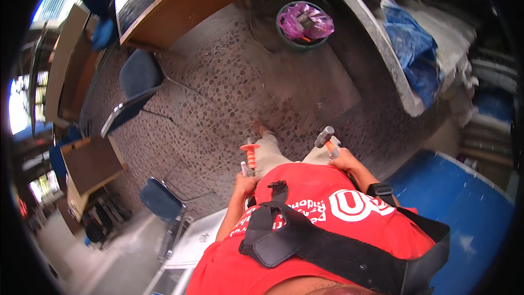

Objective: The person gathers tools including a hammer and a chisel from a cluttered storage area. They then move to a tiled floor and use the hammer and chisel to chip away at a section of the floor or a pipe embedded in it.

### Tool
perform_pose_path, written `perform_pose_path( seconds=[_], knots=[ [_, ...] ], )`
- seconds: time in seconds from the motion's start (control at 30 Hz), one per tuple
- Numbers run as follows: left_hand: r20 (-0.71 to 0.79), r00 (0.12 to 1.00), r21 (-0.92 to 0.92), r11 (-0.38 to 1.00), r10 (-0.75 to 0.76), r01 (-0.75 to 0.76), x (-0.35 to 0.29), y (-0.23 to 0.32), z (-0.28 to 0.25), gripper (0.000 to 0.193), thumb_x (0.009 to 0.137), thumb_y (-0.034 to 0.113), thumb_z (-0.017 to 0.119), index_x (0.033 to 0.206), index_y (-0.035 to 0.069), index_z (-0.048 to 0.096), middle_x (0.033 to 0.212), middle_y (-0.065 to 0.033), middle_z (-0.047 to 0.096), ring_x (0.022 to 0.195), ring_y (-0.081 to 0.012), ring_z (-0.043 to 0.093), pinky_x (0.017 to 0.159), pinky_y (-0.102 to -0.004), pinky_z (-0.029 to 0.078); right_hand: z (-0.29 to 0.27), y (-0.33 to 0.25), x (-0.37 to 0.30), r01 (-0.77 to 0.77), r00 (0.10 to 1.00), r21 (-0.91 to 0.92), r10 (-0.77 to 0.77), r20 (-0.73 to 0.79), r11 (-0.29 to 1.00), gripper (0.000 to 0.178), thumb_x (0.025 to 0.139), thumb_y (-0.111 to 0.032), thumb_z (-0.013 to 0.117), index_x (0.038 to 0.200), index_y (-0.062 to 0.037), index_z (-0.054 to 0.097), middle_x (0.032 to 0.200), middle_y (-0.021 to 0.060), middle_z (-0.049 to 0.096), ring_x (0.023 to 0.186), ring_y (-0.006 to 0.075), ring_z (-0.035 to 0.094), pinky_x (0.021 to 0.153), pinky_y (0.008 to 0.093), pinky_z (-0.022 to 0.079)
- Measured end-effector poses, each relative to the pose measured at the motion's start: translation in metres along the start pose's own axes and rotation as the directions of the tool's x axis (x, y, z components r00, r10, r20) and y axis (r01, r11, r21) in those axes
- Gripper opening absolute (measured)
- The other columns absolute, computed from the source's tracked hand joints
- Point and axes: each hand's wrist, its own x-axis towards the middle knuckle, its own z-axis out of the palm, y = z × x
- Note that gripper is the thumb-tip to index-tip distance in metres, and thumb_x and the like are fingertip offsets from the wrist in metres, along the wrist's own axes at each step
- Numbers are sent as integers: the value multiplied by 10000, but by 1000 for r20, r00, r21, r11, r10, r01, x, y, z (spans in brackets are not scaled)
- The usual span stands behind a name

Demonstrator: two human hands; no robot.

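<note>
My left hand [248, 181] is closed at my left side, in front of my thigh. From it sticks a chisel [251, 157] with an orange ribbed grip and a round hand guard. A small pale piece shows beside the grip at my fingers; I cannot make out what it is. My right hand [345, 160] is wrapped around the handle of a hammer [326, 136]. The hammer has a blocky grey metal head and an orange part on its handle. Its head points forward, away from my body. Both tools are held apart, over my legs.
On the stone-patterned floor ahead is a round tub [302, 45] with a purple plastic bag [295, 22]. Blue chairs [141, 74] and a wooden desk [183, 5] stand left. A pale-edged table [376, 35] carries blue cloth [409, 46] at right; a blue surface [453, 202] lies close by.
</note>
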Motion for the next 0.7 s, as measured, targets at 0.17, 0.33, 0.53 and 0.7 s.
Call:
perform_pose_path(
  seconds=[0.17, 0.33, 0.53, 0.7],
  knots=[
    [158, 984, 164, 981, 77, -104, 18, 21, -66, 236, 757, 91, 774, 924, -24, 653, 837, -75, 662, 730, -150, 606, 639, -348, 503, 49, -49, -97, -55, 992, 320, 89, -94, 946, 291, 717, -117, 777, 961, -24, 648, 798, 42, 645, 719, 127, 597, 666, 298, 494],
    [327, 919, 332, 884, 221, -330, 66, 45, -98, 294, 795, 169, 783, 1016, -1, 692, 862, -26, 688, 820, -124, 619, 728, -323, 511, 118, -29, -99, 121, 971, 507, 5, -240, 853, 259, 761, -160, 806, 896, -21, 635, 779, -3, 626, 717, 96, 569, 657, 290, 487],
    [469, 869, 627, 634, 156, -452, 71, 134, -116, 280, 721, 198, 760, 942, 59, 661, 835, -80, 691, 763, -206, 656, 740, -363, 525, 190, -42, -92, -26, 962, 804, 232, -140, 594, 263, 797, -162, 799, 940, -42, 614, 715, 2, 594, 578, 73, 540, 519, 254, 445],
    [629, 729, 723, 141, 270, -676, 188, 233, -85, 309, 707, 234, 688, 995, 125, 670, 867, -191, 706, 863, -411, 677, 793, -508, 541, 169, -66, -30, -190, 915, 909, 403, 28, 370, 268, 879, -272, 757, 967, -57, 624, 646, -17, 538, 439, 40, 436, 381, 223, 344]
  ],
)
